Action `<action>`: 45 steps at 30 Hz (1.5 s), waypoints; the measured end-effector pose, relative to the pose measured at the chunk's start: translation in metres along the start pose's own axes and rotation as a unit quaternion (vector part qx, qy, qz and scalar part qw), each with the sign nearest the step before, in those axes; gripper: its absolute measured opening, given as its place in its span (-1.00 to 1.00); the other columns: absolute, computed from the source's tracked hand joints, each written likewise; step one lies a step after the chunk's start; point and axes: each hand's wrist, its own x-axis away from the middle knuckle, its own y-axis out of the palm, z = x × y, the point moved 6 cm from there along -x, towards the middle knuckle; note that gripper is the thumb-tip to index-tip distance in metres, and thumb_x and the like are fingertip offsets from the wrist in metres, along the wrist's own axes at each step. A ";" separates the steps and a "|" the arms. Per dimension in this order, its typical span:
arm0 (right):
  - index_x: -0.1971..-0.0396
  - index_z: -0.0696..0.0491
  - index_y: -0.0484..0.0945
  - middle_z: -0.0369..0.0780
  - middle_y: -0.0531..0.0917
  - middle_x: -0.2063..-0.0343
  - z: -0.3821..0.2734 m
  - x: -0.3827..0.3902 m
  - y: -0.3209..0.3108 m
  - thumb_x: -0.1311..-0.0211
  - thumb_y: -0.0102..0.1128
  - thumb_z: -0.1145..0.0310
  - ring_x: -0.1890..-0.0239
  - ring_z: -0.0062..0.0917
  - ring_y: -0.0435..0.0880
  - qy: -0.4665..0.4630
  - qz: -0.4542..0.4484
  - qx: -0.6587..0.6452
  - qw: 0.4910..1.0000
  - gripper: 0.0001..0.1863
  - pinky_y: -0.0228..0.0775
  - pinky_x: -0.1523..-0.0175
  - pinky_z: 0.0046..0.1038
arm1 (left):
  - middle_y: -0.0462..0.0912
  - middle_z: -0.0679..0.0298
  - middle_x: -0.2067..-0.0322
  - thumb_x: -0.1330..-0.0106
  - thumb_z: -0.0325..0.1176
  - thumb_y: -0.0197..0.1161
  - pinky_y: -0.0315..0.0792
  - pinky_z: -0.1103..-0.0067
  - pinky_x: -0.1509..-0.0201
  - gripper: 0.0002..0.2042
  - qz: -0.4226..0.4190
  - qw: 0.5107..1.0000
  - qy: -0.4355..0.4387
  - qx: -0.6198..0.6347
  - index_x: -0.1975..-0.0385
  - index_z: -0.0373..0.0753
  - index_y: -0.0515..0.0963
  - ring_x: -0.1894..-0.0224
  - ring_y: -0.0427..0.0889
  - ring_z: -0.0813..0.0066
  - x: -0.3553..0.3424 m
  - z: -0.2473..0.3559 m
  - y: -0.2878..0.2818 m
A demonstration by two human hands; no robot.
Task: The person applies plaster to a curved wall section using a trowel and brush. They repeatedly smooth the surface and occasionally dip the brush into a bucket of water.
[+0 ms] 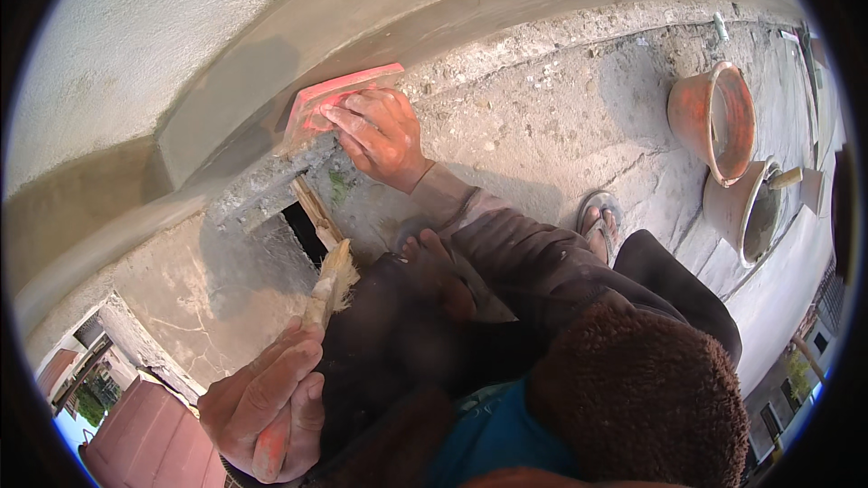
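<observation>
My right hand (387, 137) grips a red plastering float (351, 80) and holds it against the smooth grey plaster band (298, 36) at the foot of the wall. Its sleeve is brown and dusty. Low on the left, my left hand (271, 398) is closed round the handle of a worn brush (331, 278). Pale, frayed bristles stick out along one side of the brush head, which points up and away from me. Beyond the brush, a strip of wood (316, 210) lies beside a dark rectangular opening (304, 233) in the concrete.
Two mortar-stained buckets stand on the right: an orange one (684, 117) and a greyer one (725, 203) with a wooden handle (785, 179) across its rim. My sandalled foot (599, 224) rests on rough concrete (542, 117). At the lower left, the ledge drops toward a reddish roof (149, 438).
</observation>
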 end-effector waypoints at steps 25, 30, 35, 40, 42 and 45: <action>-0.32 0.16 0.13 -0.15 0.45 -0.06 -0.004 -0.001 -0.065 -0.39 0.30 0.51 -0.06 -0.56 0.54 0.344 0.160 -0.465 0.800 -0.36 0.57 -0.01 -0.47 | 0.66 -0.14 -0.03 -0.60 -0.31 0.07 0.78 0.41 -0.04 -0.58 0.264 0.798 -0.209 0.500 -0.29 -0.48 0.36 0.04 0.79 0.22 -0.008 -0.204 0.025; -0.27 0.13 0.08 -0.13 0.45 -0.02 0.017 -0.039 -0.054 -0.41 0.27 0.49 0.13 -0.59 0.61 0.379 0.318 -0.407 0.768 -0.39 0.71 0.26 -0.49 | 0.66 -0.21 -0.02 -0.59 -0.31 0.06 0.81 0.36 0.05 -0.59 0.296 0.780 -0.079 0.546 -0.29 -0.46 0.35 0.07 0.80 0.14 0.016 -0.205 -0.004; -0.18 0.11 0.16 -0.14 0.38 0.04 0.021 -0.010 0.017 -0.35 0.31 0.53 0.22 -0.60 0.58 0.375 0.244 -0.213 0.868 -0.45 0.72 0.28 -0.49 | 0.62 -0.27 -0.08 -0.63 -0.33 -0.03 0.81 0.29 0.04 -0.61 0.289 0.739 -0.007 0.609 -0.32 -0.41 0.33 -0.06 0.74 0.02 0.039 -0.206 -0.026; -0.11 0.09 0.21 -0.19 0.37 0.13 -0.008 0.048 0.059 -0.31 0.28 0.60 0.23 -0.60 0.57 0.483 0.252 -0.367 0.754 -0.50 0.69 0.26 -0.48 | 0.61 -0.28 -0.09 -0.62 -0.34 -0.04 0.82 0.32 0.08 -0.61 0.292 0.757 0.006 0.585 -0.33 -0.40 0.31 -0.06 0.74 0.02 0.053 -0.209 -0.033; -0.12 0.08 0.20 -0.19 0.38 0.13 0.002 0.016 0.006 -0.32 0.26 0.61 0.23 -0.61 0.57 0.453 0.302 -0.367 0.754 -0.51 0.66 0.29 -0.49 | 0.61 -0.27 -0.08 -0.62 -0.35 -0.04 0.82 0.32 0.10 -0.61 0.290 0.761 0.004 0.581 -0.34 -0.40 0.31 -0.04 0.75 0.03 0.063 -0.212 -0.037; -0.11 0.09 0.20 -0.19 0.41 0.11 0.029 -0.044 -0.050 -0.34 0.26 0.56 0.21 -0.62 0.56 0.388 0.384 -0.360 0.756 -0.53 0.61 0.34 -0.54 | 0.62 -0.26 -0.07 -0.62 -0.35 -0.03 0.83 0.34 0.11 -0.60 0.311 0.768 0.004 0.560 -0.34 -0.40 0.30 -0.03 0.75 0.04 0.068 -0.223 -0.039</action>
